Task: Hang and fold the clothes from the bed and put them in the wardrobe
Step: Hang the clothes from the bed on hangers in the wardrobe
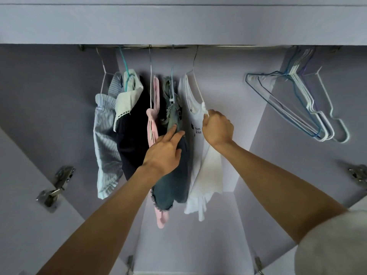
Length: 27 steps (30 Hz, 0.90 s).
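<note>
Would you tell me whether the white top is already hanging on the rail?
Hanging: the white top is on a hanger hooked over the rail.

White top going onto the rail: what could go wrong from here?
1. The right hand pinches only the shoulder of the white top; a tug may pull the strap off its hanger.
2. The left hand presses the denim garment aside; it may swing back and bunch against the top.

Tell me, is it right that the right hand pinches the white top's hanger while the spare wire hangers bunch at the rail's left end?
Not quite: the head view shows the bunch of spare wire hangers at the metal rail's right end. The right hand does pinch the white top's hanger.
</note>
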{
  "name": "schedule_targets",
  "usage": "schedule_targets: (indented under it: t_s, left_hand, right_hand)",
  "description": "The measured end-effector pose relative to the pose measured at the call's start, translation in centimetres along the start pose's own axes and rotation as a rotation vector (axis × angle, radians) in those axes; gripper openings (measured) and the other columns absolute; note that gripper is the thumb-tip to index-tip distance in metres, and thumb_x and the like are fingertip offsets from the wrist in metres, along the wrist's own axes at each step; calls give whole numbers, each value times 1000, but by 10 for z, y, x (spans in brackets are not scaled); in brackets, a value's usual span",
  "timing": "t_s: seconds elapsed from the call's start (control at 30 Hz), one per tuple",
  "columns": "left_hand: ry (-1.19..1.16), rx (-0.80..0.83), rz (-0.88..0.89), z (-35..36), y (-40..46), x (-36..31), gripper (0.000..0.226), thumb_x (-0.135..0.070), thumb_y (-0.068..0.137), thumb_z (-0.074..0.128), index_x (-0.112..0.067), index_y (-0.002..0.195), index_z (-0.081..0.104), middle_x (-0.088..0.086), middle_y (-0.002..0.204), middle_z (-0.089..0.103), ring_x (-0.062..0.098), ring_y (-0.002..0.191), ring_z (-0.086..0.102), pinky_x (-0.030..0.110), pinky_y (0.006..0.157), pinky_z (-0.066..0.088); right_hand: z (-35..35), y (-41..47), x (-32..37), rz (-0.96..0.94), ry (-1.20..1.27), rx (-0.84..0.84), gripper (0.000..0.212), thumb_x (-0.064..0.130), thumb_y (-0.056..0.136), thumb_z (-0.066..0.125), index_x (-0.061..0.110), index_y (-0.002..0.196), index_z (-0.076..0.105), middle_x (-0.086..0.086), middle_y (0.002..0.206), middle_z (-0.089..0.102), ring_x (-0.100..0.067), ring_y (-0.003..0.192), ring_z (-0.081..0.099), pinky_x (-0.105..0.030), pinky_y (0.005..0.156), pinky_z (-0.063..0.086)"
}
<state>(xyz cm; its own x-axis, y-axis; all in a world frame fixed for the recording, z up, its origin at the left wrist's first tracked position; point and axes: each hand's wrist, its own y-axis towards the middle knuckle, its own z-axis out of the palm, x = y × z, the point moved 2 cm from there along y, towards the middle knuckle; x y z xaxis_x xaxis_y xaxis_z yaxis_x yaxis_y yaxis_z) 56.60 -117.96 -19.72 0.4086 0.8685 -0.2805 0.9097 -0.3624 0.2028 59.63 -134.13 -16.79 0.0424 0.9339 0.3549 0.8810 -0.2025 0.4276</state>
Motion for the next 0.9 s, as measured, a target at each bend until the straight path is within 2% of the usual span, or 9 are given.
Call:
schedule_targets:
  t_s: [0.1, 0.17, 0.23, 0.33, 0.37, 0.43, 0.53, 0.73, 0.9]
  left_hand:
    - [-32, 10, -14, 3, -4, -2, 61, -22, 97, 44, -29, 150, 16, -4, 159, 5, 24, 139, 27, 44, 100, 44]
    - [-80, 22, -33, 7, -12, -4, 64, -24, 97, 45, -32, 150, 11, -3, 160, 1, 26, 140, 25, 44, 101, 43]
    - [-132, 16, -66, 14, -28, -6, 65, -26, 96, 47, -33, 150, 12, -3, 159, 1, 27, 140, 25, 45, 104, 39]
    - [-238, -52, -171, 20, -70, -5, 60, -26, 94, 52, -29, 148, 25, 2, 157, 15, 28, 136, 31, 47, 106, 34]
    - [-289, -93, -205, 22, -87, -3, 57, -24, 93, 54, -25, 146, 32, 3, 155, 22, 30, 133, 36, 45, 107, 35]
    - [-335, -169, -312, 20, -131, 2, 49, -20, 93, 56, -17, 140, 43, 5, 149, 34, 30, 131, 39, 35, 111, 30]
    - [-307, -239, -503, 18, -199, 8, 42, -19, 93, 57, -13, 134, 51, 6, 140, 47, 29, 127, 43, 31, 107, 31]
    - [-277, -380, -919, 26, -368, -9, 36, -20, 94, 56, -13, 128, 56, 7, 132, 54, 28, 120, 52, 33, 100, 40]
    - [-285, -574, -1333, 25, -541, -67, 32, -16, 94, 55, -12, 125, 59, 6, 128, 57, 23, 117, 54, 20, 94, 35]
  right_hand:
    - [-3, -14, -8, -29, 33, 97, 31, 17, 99, 39, 2, 124, 49, -16, 116, 53, -38, 99, 57, -35, 70, 39]
    - [-3, -29, -15, -47, 79, 151, 46, 16, 97, 43, 6, 140, 34, -17, 127, 44, -36, 108, 51, -40, 81, 44]
    - [-5, -53, -22, -83, 74, 91, 57, 12, 93, 49, 7, 145, 27, -18, 133, 40, -35, 116, 44, -45, 91, 42]
    - [-10, -104, -23, -202, 122, -120, 52, 7, 83, 51, 4, 135, 46, -21, 129, 48, -39, 116, 49, -49, 91, 44]
    - [-9, -122, -23, -213, 178, -128, 49, 7, 83, 51, 5, 131, 50, -19, 128, 51, -37, 116, 51, -46, 92, 45]
    - [-3, -155, -19, -220, 351, 78, 41, 5, 89, 51, 7, 130, 52, -14, 128, 54, -32, 116, 53, -38, 95, 45]
    - [9, -192, -6, -238, 439, 556, 38, 7, 94, 48, 8, 131, 50, -10, 126, 58, -24, 116, 54, -28, 99, 41]
    - [20, -283, 45, -509, 549, 883, 29, 1, 92, 47, 5, 118, 60, -11, 112, 66, -27, 101, 61, -38, 93, 45]
    - [15, -417, 102, -790, 566, 1140, 26, 6, 93, 48, 8, 114, 64, -9, 111, 68, -27, 102, 63, -35, 90, 47]
